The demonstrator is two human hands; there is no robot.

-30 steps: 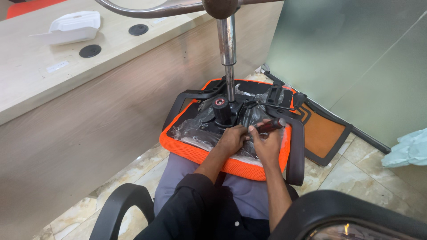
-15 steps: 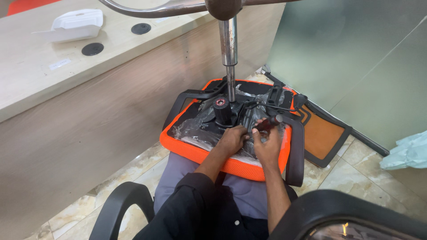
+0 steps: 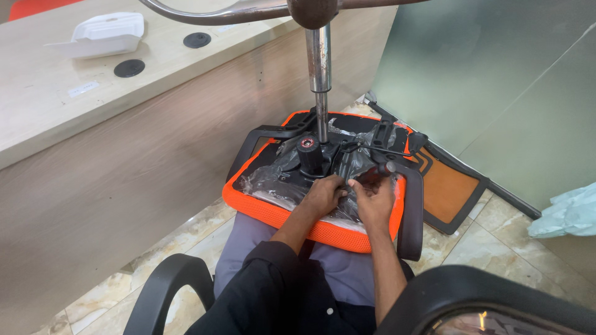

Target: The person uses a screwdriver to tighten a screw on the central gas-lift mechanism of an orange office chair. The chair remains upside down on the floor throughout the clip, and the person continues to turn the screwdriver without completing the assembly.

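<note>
An upturned orange mesh chair seat [image 3: 279,208] lies across my lap. Its black underside mechanism [image 3: 323,164] is partly wrapped in clear plastic. A chrome gas cylinder [image 3: 320,80] rises from it to the chair base [image 3: 248,11] overhead. My left hand [image 3: 323,195] curls over the near edge of the mechanism. Beside it, my right hand [image 3: 375,200] rests on the mechanism with its fingertips pinched together, just below a black lever knob [image 3: 391,166]. Whether the right hand holds anything is hidden by the fingers.
A wooden desk [image 3: 74,118] stands close on the left, with a white foam box [image 3: 102,34] and round cable holes on top. A frosted glass wall [image 3: 496,74] is on the right. An orange-and-black backrest [image 3: 447,189] lies on the tiled floor. Black chair arms are in the foreground.
A dark red-handled tool seen at my right fingers earlier no longer shows. Both hands have stayed on the mechanism, with the right fingers shifting slightly toward the left hand.
</note>
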